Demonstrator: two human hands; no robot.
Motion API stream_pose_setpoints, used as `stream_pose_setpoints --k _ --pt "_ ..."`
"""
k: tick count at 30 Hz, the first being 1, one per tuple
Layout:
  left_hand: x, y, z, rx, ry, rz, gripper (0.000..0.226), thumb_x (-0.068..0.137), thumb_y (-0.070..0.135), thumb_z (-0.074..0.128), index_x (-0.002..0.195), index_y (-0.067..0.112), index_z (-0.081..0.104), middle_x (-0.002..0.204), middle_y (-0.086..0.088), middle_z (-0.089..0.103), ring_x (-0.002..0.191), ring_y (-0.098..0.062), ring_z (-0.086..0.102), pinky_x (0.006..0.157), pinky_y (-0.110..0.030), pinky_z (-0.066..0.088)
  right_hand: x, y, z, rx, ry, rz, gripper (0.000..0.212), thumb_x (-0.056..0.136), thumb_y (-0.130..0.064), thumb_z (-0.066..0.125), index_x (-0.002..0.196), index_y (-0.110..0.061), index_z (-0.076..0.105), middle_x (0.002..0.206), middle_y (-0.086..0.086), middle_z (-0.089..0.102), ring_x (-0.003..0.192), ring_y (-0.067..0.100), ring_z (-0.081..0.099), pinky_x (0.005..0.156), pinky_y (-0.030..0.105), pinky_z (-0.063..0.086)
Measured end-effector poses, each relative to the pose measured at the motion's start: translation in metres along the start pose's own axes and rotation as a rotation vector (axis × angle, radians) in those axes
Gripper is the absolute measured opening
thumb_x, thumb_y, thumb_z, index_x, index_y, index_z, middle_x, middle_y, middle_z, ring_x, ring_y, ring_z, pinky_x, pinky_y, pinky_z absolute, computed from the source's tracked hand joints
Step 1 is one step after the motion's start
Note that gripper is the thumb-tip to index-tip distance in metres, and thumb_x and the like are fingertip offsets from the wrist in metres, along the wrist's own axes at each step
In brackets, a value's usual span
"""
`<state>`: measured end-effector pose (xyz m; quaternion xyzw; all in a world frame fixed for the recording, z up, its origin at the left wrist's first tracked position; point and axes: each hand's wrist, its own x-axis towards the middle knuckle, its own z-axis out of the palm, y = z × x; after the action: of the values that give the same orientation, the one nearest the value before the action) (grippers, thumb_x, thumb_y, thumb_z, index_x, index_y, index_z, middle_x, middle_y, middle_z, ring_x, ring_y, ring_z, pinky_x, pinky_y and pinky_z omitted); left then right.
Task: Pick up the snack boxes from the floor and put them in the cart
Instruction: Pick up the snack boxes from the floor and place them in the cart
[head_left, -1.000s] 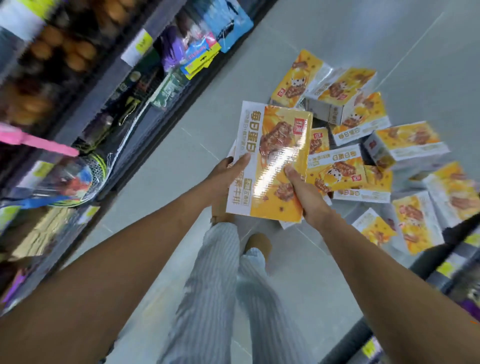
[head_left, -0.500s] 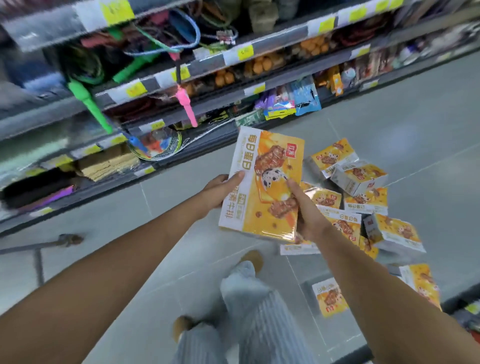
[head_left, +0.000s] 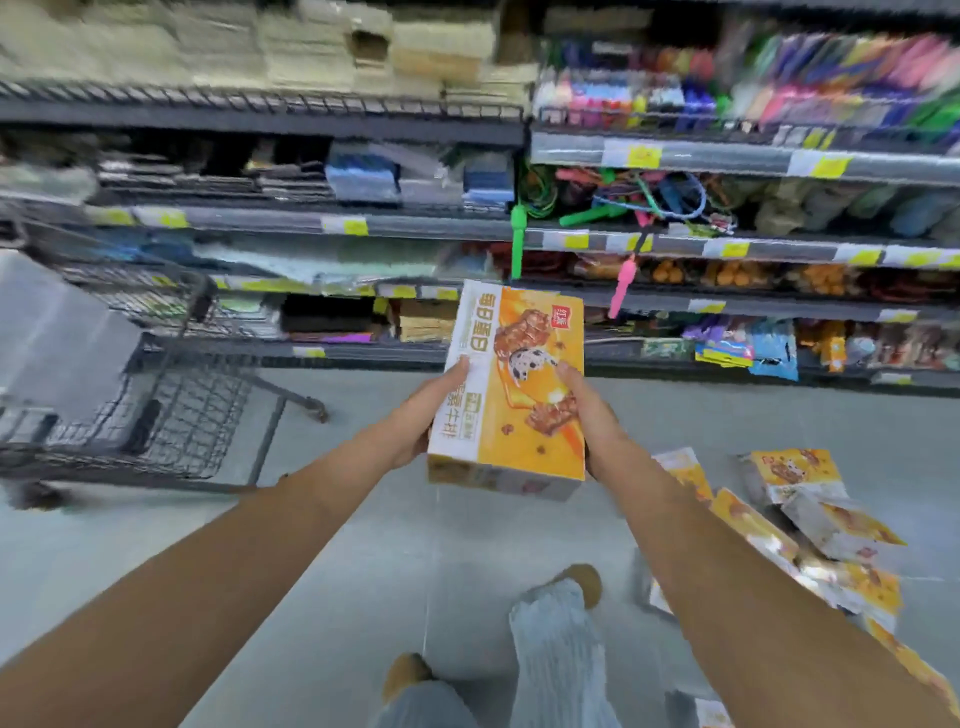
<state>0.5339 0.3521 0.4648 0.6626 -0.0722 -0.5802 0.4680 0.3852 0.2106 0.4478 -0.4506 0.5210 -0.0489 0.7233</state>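
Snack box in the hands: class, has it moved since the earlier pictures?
Yes. The snack box has swung left, away from the floor pile, past the pink handle, toward the cart.

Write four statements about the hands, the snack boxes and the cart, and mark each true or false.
1. The left hand and right hand both grip the held snack box. True.
2. The cart stands to the right of that box. False: it stands to its left.
3. At the right, other snack boxes lie on the floor. True.
4. The held snack box is inside the cart. False: it is in the air, apart from the cart.
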Motion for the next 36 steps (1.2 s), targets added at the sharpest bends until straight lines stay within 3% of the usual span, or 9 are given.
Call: stream_pose_setpoints --k 2,6,12,20,23,25,28,33,36 --pt "-0.04 -0.003 -0.041 -0.053 0.032 0.029 0.041 0.094 0.052 0.041 0.107 0.021 0.065 0.11 -0.006 0.072 0.079 -0.013 0.073 0.078 -0.029 0.057 -0.022 -0.005 0.051 -0.061 -0.071 -0.04 0.059 0.072 -0.065 0.066 0.111 -0.02 0.069 0.099 0.012 0.075 0.094 0.031 0.072 0.092 0.049 0.053" --pt "-0.101 -0.005 -0.106 -0.098 0.092 0.068 0.036 0.095 0.051 0.04 0.099 0.023 0.063 0.083 0.004 0.076 0.068 -0.009 0.073 0.063 -0.024 0.057 -0.034 -0.014 0.127 -0.193 -0.14 -0.1 0.106 0.036 -0.082 0.073 0.125 -0.027 0.062 0.118 0.008 0.069 0.107 0.029 0.066 0.099 0.049 0.049" --pt "-0.174 -0.012 -0.203 -0.218 0.257 0.181 0.034 0.096 0.048 0.043 0.095 0.021 0.063 0.082 0.0 0.076 0.063 -0.011 0.072 0.058 -0.025 0.058 -0.091 -0.032 0.25 -0.324 -0.343 -0.153 0.042 0.091 -0.059 0.05 0.112 -0.025 0.061 0.083 0.005 0.076 0.088 0.025 0.072 0.09 0.045 0.054" --pt "-0.198 -0.022 -0.316 -0.456 0.388 0.218 0.034 0.097 0.042 0.044 0.089 0.015 0.062 0.071 -0.004 0.075 0.055 -0.016 0.071 0.05 -0.024 0.057 -0.076 -0.028 0.384 -0.384 -0.484 -0.122 0.053 0.091 -0.058 0.051 0.128 -0.021 0.058 0.098 0.009 0.076 0.084 0.024 0.074 0.066 0.033 0.058" --pt "-0.195 -0.025 -0.362 -0.538 0.427 0.205 0.032 0.096 0.04 0.047 0.087 0.013 0.062 0.063 -0.004 0.073 0.052 -0.016 0.07 0.048 -0.024 0.056 -0.056 -0.022 0.436 -0.367 -0.52 -0.094 0.052 0.092 -0.057 0.049 0.127 -0.02 0.058 0.105 0.01 0.074 0.089 0.027 0.073 0.076 0.038 0.059" --pt "-0.193 -0.025 -0.394 -0.55 0.441 0.194 0.031 0.096 0.042 0.047 0.092 0.015 0.062 0.069 -0.003 0.075 0.057 -0.016 0.071 0.054 -0.026 0.058 -0.041 -0.023 0.472 -0.362 -0.544 -0.062 0.047 0.093 -0.056 0.048 0.119 -0.019 0.062 0.095 0.008 0.076 0.083 0.025 0.074 0.076 0.038 0.059" --pt "-0.194 -0.021 -0.441 -0.56 0.459 0.16 0.031 0.096 0.044 0.045 0.096 0.018 0.062 0.074 -0.002 0.076 0.063 -0.016 0.073 0.057 -0.029 0.06 -0.019 -0.025 0.524 -0.338 -0.59 -0.006 0.038 0.096 -0.047 0.049 0.112 -0.015 0.062 0.072 0.004 0.075 0.062 0.021 0.073 0.051 0.029 0.057" --pt "-0.202 -0.018 -0.514 -0.542 0.491 0.105 0.034 0.095 0.049 0.044 0.098 0.021 0.063 0.08 0.001 0.076 0.07 -0.017 0.073 0.064 -0.032 0.06 0.01 -0.025 0.612 -0.416 -0.609 -0.047 0.048 0.094 -0.053 0.048 0.118 -0.014 0.062 0.07 0.005 0.075 0.078 0.025 0.07 0.097 0.049 0.048" --pt "-0.201 -0.022 -0.551 -0.547 0.497 0.055 0.037 0.092 0.054 0.046 0.096 0.022 0.064 0.088 -0.001 0.075 0.083 -0.023 0.071 0.085 -0.043 0.055 0.019 -0.028 0.651 -0.444 -0.614 -0.024 0.045 0.093 -0.055 0.048 0.113 -0.018 0.063 0.089 0.01 0.076 0.087 0.027 0.07 0.097 0.048 0.048"
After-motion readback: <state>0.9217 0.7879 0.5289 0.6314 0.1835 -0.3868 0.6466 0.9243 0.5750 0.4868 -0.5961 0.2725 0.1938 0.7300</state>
